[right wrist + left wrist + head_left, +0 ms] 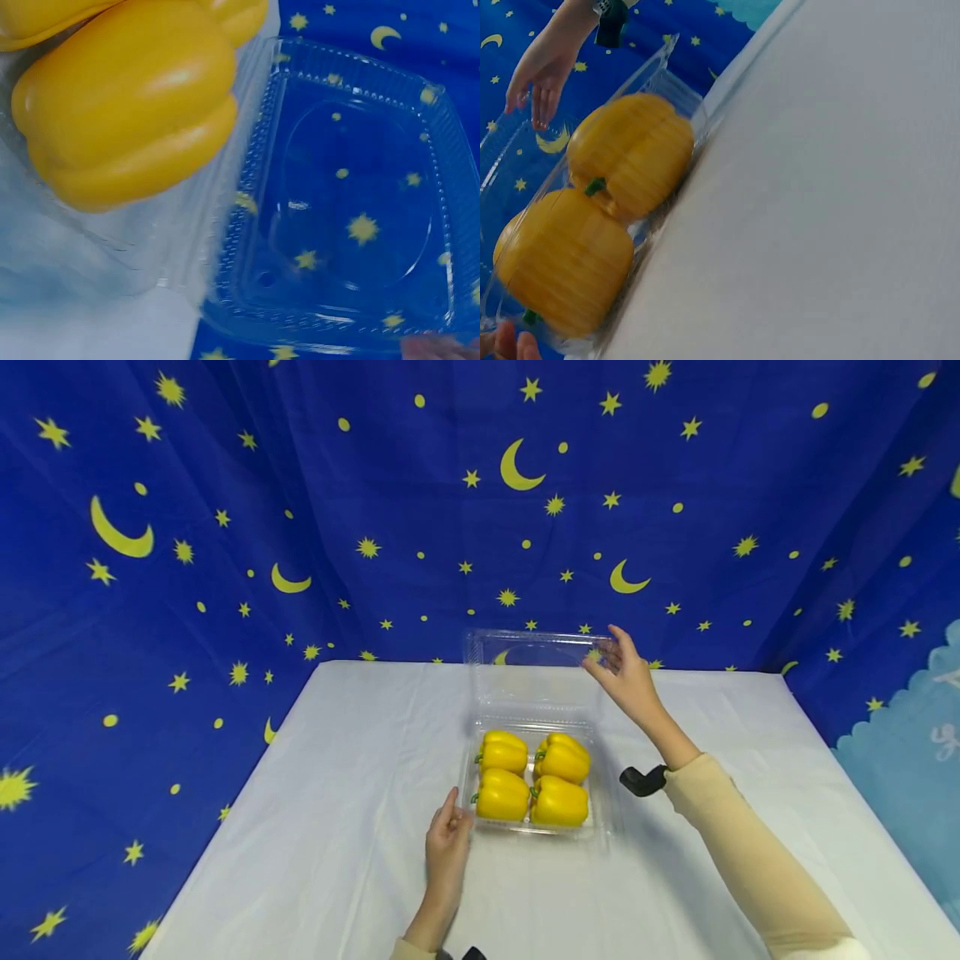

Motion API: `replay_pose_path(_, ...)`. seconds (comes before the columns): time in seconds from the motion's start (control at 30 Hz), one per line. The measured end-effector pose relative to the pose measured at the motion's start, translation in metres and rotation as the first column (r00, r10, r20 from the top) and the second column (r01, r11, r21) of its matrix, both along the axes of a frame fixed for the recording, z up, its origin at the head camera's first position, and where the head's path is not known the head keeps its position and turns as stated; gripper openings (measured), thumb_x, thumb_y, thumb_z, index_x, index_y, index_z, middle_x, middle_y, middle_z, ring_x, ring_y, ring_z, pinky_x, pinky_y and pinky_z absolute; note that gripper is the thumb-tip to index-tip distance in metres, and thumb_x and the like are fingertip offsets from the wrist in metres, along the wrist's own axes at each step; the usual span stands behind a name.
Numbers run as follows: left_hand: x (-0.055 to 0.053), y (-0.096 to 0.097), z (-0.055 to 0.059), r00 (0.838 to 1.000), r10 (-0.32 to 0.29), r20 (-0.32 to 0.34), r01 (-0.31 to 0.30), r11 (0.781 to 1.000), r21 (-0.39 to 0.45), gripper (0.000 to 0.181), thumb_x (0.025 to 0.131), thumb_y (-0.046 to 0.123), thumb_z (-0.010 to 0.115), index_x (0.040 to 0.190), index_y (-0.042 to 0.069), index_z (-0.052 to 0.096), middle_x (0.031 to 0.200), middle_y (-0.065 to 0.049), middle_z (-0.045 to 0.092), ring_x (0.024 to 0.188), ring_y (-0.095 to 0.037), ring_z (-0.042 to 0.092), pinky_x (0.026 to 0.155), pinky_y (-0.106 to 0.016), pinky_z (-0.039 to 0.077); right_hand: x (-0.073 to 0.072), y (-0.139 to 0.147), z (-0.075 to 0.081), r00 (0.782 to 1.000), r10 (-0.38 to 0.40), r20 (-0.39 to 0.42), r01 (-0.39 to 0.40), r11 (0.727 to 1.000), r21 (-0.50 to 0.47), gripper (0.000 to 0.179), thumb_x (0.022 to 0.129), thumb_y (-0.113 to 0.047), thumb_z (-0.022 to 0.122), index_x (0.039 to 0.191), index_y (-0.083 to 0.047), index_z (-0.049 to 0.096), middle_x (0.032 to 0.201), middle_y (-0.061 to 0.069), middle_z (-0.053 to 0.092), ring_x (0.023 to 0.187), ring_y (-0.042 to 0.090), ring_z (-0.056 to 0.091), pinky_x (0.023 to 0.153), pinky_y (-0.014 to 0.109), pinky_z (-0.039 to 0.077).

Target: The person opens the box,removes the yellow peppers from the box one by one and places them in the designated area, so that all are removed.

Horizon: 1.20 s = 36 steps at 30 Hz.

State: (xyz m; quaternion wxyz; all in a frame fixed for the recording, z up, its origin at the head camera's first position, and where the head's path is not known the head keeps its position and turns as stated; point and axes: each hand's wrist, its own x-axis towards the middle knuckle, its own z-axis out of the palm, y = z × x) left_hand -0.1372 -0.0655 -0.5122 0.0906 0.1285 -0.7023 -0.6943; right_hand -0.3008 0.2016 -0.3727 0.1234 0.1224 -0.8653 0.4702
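Observation:
A clear plastic clamshell container (525, 830) lies on the table, its hinged lid (536, 685) raised at the back. Several yellow bell peppers (561, 802) with green stems sit inside in two rows. My left hand (447, 843) is beside the container's front left corner, index finger extended; its fingertips (526, 346) are right at that corner in the left wrist view. At the raised lid's upper right corner is my right hand (622, 681), thumb and fingers spread apart. In the right wrist view, only its blurred fingertips (439, 346) show, at the lid's edge.
A white cloth covers the table (360, 777). Behind and to the left hangs a blue curtain (420, 485) with yellow moons and stars. Light blue fabric (915, 743) shows at the right. A black wrist-worn device (642, 781) sticks out from the right sleeve.

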Motion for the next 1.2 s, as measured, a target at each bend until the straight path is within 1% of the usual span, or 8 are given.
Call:
replay_pose_path(0.13,-0.001,-0.005,-0.001,0.997,-0.074,-0.016,0.070,0.986,-0.151,0.071,0.080,0.017,0.075,0.141,0.002,0.043,0.113,-0.009,0.056,0.096,-0.010,0.049,0.083,-0.017,0.046,-0.010,0.006,-0.007,0.981,0.089,0.174,-0.082,0.996,-0.044,0.092,0.094,-0.028,0.060,0.153,-0.011,-0.009,0.155,0.024,0.023,0.143,0.040,0.027,0.116,0.053,0.028)
replay_pose_path(0.3,-0.006,-0.015,-0.001,0.980,-0.200,-0.013,0.186,0.930,-0.316,0.090,0.072,0.025,0.083,0.145,0.001,0.036,0.126,-0.012,0.055,0.112,-0.023,0.051,0.092,-0.027,0.047,-0.018,0.013,-0.014,0.923,0.163,0.348,-0.155,0.987,-0.053,0.102,0.094,-0.039,0.057,0.147,-0.021,-0.027,0.161,0.017,0.004,0.148,0.036,0.013,0.118,0.055,0.021)
replay_pose_path(0.47,-0.015,-0.025,0.005,0.954,-0.300,0.010,0.278,0.870,-0.407,0.097,0.070,0.031,0.084,0.146,0.000,0.032,0.126,-0.013,0.055,0.116,-0.027,0.053,0.098,-0.038,0.048,-0.024,0.017,-0.025,0.900,0.203,0.386,-0.181,0.979,-0.093,0.102,0.095,-0.039,0.056,0.145,-0.023,-0.032,0.161,0.017,-0.004,0.148,0.037,0.011,0.118,0.056,0.020)
replay_pose_path(0.6,-0.025,-0.032,0.009,0.915,-0.396,0.072,0.388,0.821,-0.418,0.106,0.070,0.033,0.084,0.150,0.001,0.023,0.133,-0.015,0.050,0.125,-0.032,0.048,0.108,-0.048,0.041,-0.028,0.017,-0.035,0.886,0.205,0.416,-0.184,0.979,-0.089,0.102,0.095,-0.039,0.055,0.145,-0.021,-0.032,0.160,0.019,-0.008,0.147,0.040,0.013,0.117,0.057,0.021)
replay_pose_path(0.77,-0.037,-0.040,0.012,0.847,-0.509,0.156,0.523,0.743,-0.418,0.118,0.069,0.037,0.084,0.153,0.003,0.008,0.146,-0.018,0.039,0.135,-0.035,0.039,0.114,-0.056,0.029,-0.034,0.016,-0.049,0.855,0.185,0.485,-0.180,0.982,-0.058,0.104,0.094,-0.044,0.055,0.144,-0.019,-0.033,0.160,0.023,0.000,0.146,0.042,0.015,0.116,0.058,0.024)
replay_pose_path(0.93,-0.046,-0.044,0.015,0.799,-0.579,0.160,0.583,0.682,-0.442,0.124,0.069,0.036,0.085,0.152,-0.001,0.001,0.152,-0.020,0.032,0.140,-0.038,0.033,0.116,-0.058,0.024,-0.035,0.017,-0.063,0.827,0.190,0.529,-0.186,0.981,-0.062,0.103,0.094,-0.042,0.055,0.145,-0.015,-0.031,0.158,0.027,0.005,0.142,0.044,0.022,0.113,0.056,0.032)
replay_pose_path(1.03,-0.048,-0.044,0.014,0.787,-0.597,0.153,0.598,0.679,-0.427,0.125,0.068,0.034,0.085,0.152,0.000,-0.001,0.155,-0.020,0.026,0.142,-0.038,0.029,0.116,-0.056,0.024,-0.035,0.021,-0.070,0.816,0.207,0.540,-0.205,0.977,-0.064,0.100,0.095,-0.040,0.052,0.146,-0.009,-0.028,0.157,0.030,0.003,0.141,0.046,0.024,0.112,0.056,0.033)
replay_pose_path(1.2,-0.049,-0.045,0.014,0.783,-0.606,0.139,0.608,0.699,-0.376,0.128,0.067,0.035,0.086,0.152,0.003,-0.003,0.158,-0.018,0.020,0.142,-0.039,0.029,0.116,-0.051,0.027,-0.033,0.027,-0.077,0.794,0.234,0.561,-0.242,0.968,-0.061,0.097,0.096,-0.041,0.051,0.148,-0.003,-0.022,0.157,0.030,0.006,0.142,0.045,0.021,0.112,0.055,0.033)
